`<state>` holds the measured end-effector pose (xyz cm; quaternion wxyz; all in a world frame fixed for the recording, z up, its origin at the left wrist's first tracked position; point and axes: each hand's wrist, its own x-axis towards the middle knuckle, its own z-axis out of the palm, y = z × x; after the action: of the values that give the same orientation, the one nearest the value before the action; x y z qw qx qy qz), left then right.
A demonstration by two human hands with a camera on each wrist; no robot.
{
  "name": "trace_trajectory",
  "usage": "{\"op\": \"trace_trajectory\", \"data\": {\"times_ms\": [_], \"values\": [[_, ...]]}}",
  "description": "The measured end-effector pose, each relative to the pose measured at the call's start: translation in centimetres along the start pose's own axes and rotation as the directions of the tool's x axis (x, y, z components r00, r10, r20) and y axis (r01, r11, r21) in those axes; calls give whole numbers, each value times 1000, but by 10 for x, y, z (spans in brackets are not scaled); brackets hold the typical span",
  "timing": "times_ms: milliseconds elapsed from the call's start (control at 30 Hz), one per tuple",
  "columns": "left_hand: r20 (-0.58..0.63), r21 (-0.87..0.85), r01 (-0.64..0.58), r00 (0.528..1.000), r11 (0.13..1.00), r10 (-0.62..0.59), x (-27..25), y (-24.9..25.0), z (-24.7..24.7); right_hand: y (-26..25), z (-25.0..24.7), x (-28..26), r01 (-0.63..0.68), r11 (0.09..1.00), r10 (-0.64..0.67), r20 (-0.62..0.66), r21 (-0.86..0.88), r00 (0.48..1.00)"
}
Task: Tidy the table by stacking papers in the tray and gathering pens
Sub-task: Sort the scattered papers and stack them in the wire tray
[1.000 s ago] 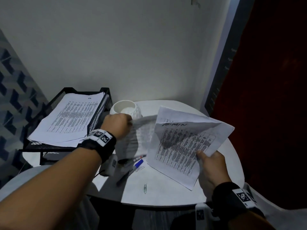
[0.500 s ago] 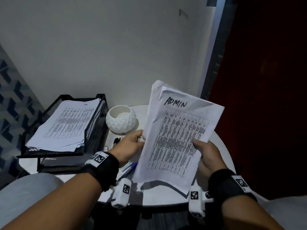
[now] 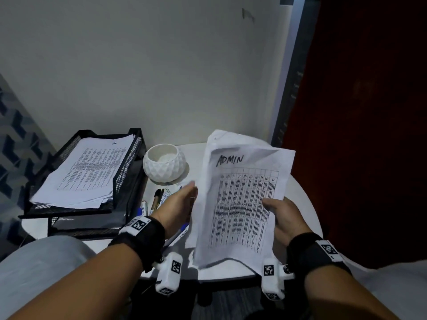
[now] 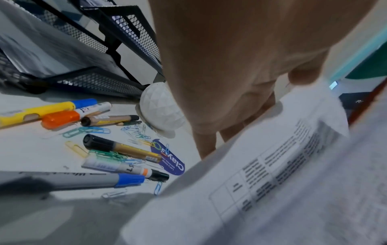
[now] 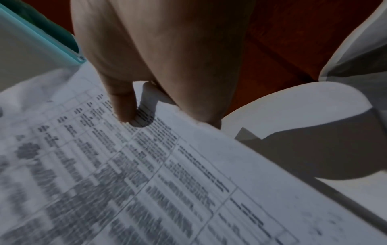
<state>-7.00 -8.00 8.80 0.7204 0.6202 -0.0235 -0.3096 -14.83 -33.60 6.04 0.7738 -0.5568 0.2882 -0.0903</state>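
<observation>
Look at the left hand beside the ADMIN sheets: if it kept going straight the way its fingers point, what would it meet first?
Probably the white faceted pot. The left hand holds the sheets with fingers aimed away from the person, towards the pot and then the wall; depth is uncertain.

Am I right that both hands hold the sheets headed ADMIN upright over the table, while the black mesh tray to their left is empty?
Not quite. The black mesh tray is not empty: the head view shows a stack of printed papers already lying in it. The rest stands: the left hand and the right hand hold the ADMIN sheets upright over the table.
</observation>
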Motion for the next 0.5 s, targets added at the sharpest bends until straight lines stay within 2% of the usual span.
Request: {"op": "trace_trajectory", "data": {"times_ms": [67,133,200,267,367,433,500], "values": [[22,8,-42,999,999,42,8,-3,-2,0,7,0,166,981,-170,-39,-102,985],[-1,107,-145,989,984,146,11,-7,1,-3,17,-3,291,935,-314,-91,-203,945],[-63,241,-277,952,930,299,14,-8,9,-8,23,-7,381,893,-412,-91,-240,907],[-147,284,-341,908,896,392,16,-5,18,-21,28,-12,432,882,-449,-57,-190,892],[-183,245,-333,907,911,380,20,1,19,-32,22,-11,306,946,-307,1,-106,952],[-147,212,-251,947,945,284,25,0,12,-34,11,-10,164,984,-158,88,-69,984],[-69,175,-154,983,972,169,27,-4,6,-36,0,-7,121,991,-113,145,-49,983]]}}
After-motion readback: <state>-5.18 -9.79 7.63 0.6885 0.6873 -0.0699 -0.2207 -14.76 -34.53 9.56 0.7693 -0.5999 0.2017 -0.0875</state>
